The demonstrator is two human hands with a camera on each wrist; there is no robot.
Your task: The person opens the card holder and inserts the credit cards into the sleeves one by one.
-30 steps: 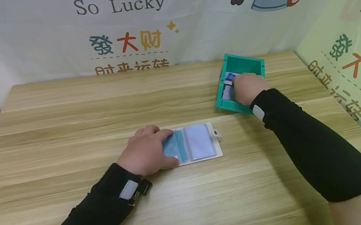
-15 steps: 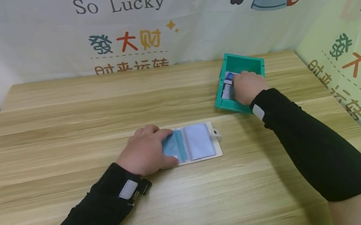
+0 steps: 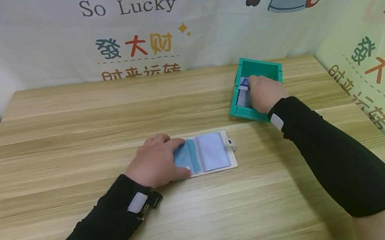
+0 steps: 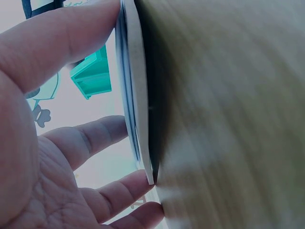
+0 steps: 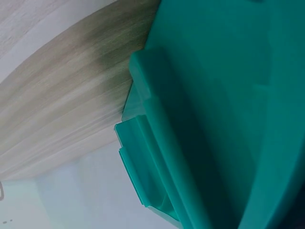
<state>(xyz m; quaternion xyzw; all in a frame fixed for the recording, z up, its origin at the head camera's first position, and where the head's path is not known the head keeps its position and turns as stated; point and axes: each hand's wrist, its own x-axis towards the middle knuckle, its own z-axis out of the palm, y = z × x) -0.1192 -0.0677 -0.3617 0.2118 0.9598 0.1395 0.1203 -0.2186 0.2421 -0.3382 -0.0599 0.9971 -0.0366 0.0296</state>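
A small white card album (image 3: 233,158) with clear and blue sleeves lies spread on the wooden table, a snap tab at its right edge. Over its left part rests my left hand (image 3: 155,162), thumb at the near edge. In the left wrist view, the thumb (image 4: 62,38) and fairly straight fingers touch the album's edge (image 4: 138,86). My right hand (image 3: 267,93) reaches into the green box (image 3: 249,113) at the back right, beside printed cards (image 3: 243,99) inside. Its fingertips are hidden, and I cannot tell whether they hold a card.
Printed cloth walls (image 3: 210,38) stand behind the table (image 3: 102,112) and on both sides. The green box sits near the back edge. In the right wrist view, its rim (image 5: 167,143) and wall fill much of the frame.
My right hand shifts very slightly inside the box, and the visible part of the cards there looks a little different. My left hand and the album stay put.
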